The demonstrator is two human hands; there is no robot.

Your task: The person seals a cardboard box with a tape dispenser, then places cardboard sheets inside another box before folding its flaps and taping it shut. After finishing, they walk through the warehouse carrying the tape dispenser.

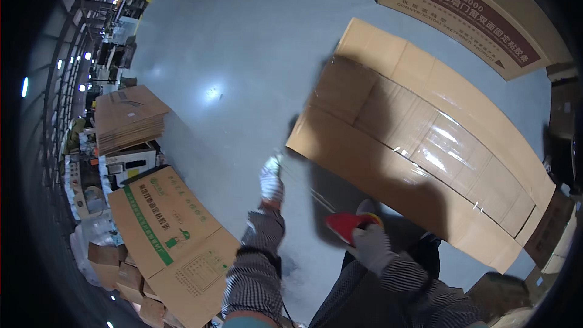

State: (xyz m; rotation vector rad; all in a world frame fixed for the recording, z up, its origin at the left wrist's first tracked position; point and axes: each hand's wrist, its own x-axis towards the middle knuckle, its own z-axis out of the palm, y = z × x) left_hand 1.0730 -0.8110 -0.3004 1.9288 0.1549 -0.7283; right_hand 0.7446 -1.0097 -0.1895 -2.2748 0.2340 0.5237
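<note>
My left hand (271,181), in a white glove, reaches out over the grey floor with its fingers closed at the end of a thin clear strip of tape (322,200). The strip runs down to the right toward a red tape dispenser (346,226). Around that dispenser's handle my gloved right hand (373,248) is closed, just in front of my legs. Beyond it lies a large brown cardboard carton (413,64) with its flaps spread. Glossy clear tape shows across its middle, and shadows cover part of it.
A printed cardboard box (461,12) stands at the far right. On the left are a stack of flattened cartons (130,118), a printed cardboard sheet (176,249) and several small boxes (130,282). More boxes (562,109) line the right edge.
</note>
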